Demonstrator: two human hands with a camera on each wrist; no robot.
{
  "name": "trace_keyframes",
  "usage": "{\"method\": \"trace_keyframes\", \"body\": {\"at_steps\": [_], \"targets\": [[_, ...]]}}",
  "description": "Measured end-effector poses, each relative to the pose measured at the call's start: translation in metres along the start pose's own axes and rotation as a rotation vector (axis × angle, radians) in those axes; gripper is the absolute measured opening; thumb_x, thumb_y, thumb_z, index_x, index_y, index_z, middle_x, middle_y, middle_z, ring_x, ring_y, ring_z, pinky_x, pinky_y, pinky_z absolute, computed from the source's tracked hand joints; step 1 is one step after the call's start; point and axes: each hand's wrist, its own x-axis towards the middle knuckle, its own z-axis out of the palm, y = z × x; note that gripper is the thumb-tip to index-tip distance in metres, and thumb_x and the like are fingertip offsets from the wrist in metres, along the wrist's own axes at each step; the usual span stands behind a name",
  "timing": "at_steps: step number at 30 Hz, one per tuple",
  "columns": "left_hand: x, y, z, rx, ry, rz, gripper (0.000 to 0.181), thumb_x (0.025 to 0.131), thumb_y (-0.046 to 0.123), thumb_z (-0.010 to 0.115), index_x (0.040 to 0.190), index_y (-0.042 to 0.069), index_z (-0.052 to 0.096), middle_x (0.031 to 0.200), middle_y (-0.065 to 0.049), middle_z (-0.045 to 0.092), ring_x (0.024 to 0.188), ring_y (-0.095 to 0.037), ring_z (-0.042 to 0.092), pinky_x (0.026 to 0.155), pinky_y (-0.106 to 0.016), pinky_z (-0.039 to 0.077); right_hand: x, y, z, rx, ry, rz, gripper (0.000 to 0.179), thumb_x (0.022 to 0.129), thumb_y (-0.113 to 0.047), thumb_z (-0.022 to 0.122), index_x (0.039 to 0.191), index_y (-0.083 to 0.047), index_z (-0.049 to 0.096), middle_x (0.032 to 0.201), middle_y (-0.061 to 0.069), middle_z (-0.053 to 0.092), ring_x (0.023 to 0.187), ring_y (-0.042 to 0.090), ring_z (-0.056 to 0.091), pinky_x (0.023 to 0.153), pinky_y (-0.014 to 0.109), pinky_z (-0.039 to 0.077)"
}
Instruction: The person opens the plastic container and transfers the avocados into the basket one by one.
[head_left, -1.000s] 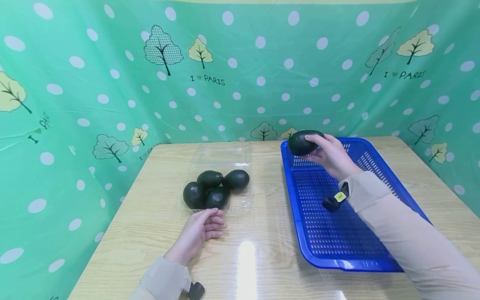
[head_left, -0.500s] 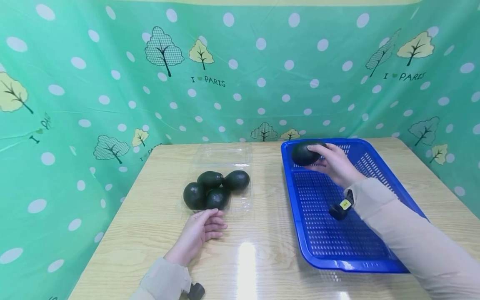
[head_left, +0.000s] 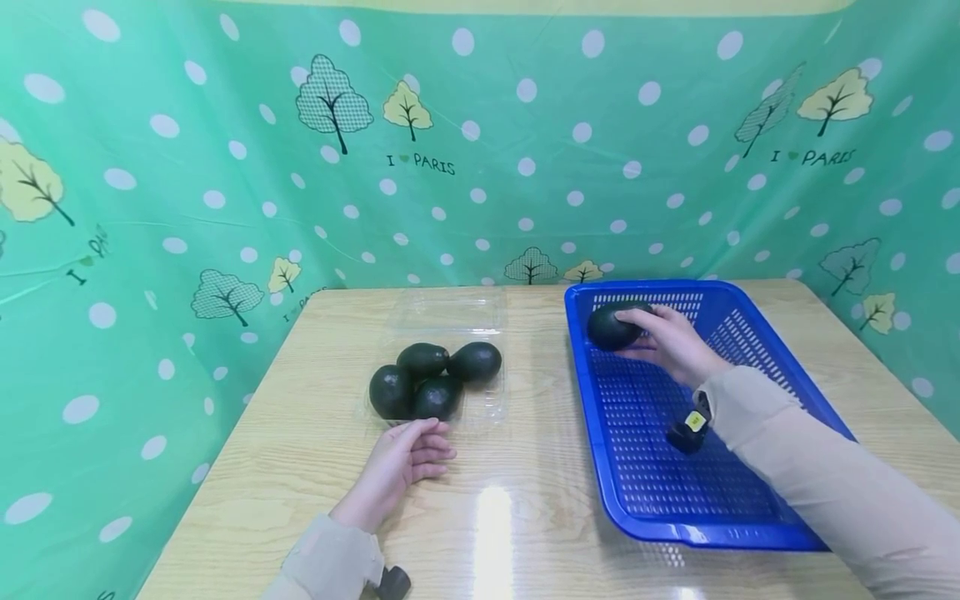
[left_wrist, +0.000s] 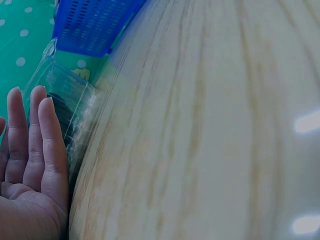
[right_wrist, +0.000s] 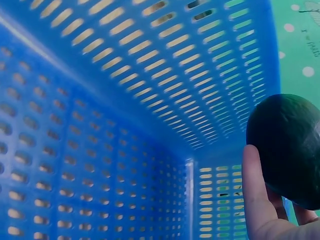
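Pale wood tabletop (head_left: 547, 475) before green dotted curtain (head_left: 555, 58), right fingers (right_wrist: 254, 185) round an avocado (right_wrist: 287, 145), left fingers (left_wrist: 53, 145) relaxed.

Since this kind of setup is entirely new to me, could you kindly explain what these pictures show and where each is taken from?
There is no machine here: a person's left hand and right hand do the work, filmed by a head camera and two wrist cameras. The head picture looks down on a table. An open clear box with four avocados lies on the left, a blue basket on the right. The right hand holds another avocado at the basket's far left corner; whether it touches the basket is unclear. The left hand is by the box's near edge, holding nothing. The left wrist picture shows that hand, with box and basket beyond; the right wrist picture shows the basket's inside and the held avocado.
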Motion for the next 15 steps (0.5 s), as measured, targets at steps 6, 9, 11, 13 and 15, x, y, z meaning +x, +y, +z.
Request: {"method": "trace_keyframes", "body": {"at_steps": [6,9,11,13,15], "targets": [[0.0,0.0,0.0,0.003,-0.001,0.003,0.027,0.1,0.025,0.053,0.106,0.003,0.069,0.081,0.004,0.072,0.083,-0.014,0.073,0.075,-0.029,0.062,0.002,0.009,-0.002,-0.055,-0.003,0.022,0.065,0.099,-0.031,0.059,0.145,0.002,0.026,0.14,0.02,0.04,0.09,0.01,0.069,0.091,0.033,0.059],[0.0,-0.001,-0.001,0.005,-0.007,0.004,0.028,0.101,0.025,0.053,0.108,0.002,0.068,0.081,0.004,0.072,0.084,-0.014,0.073,0.075,-0.029,0.062,0.003,0.013,-0.002,-0.074,-0.002,0.037,0.069,0.099,-0.032,0.059,0.145,0.004,0.024,0.14,0.022,0.04,0.09,0.01,0.069,0.091,0.033,0.058],[0.0,-0.001,-0.001,0.006,-0.01,0.004,0.028,0.101,0.025,0.053,0.108,0.002,0.068,0.081,0.004,0.072,0.084,-0.014,0.073,0.075,-0.029,0.062,0.004,0.016,-0.002,-0.079,-0.006,0.039,0.068,0.099,-0.032,0.059,0.145,0.004,0.023,0.138,0.021,0.042,0.09,0.01,0.069,0.092,0.034,0.058],[0.0,-0.001,-0.001,0.005,-0.01,0.005,0.028,0.1,0.025,0.054,0.108,0.002,0.068,0.081,0.004,0.072,0.084,-0.014,0.073,0.075,-0.029,0.062,0.005,0.019,-0.003,-0.09,-0.008,0.038,0.067,0.098,-0.032,0.059,0.144,0.004,0.024,0.133,0.018,0.045,0.09,0.01,0.069,0.092,0.035,0.058],[0.0,-0.001,-0.001,0.006,-0.009,0.006,0.028,0.1,0.025,0.054,0.108,0.002,0.068,0.081,0.004,0.072,0.084,-0.014,0.073,0.075,-0.029,0.062,0.005,0.021,-0.002,-0.102,-0.011,0.036,0.065,0.099,-0.031,0.058,0.143,0.005,0.026,0.129,0.016,0.048,0.089,0.01,0.069,0.092,0.035,0.058]]}}
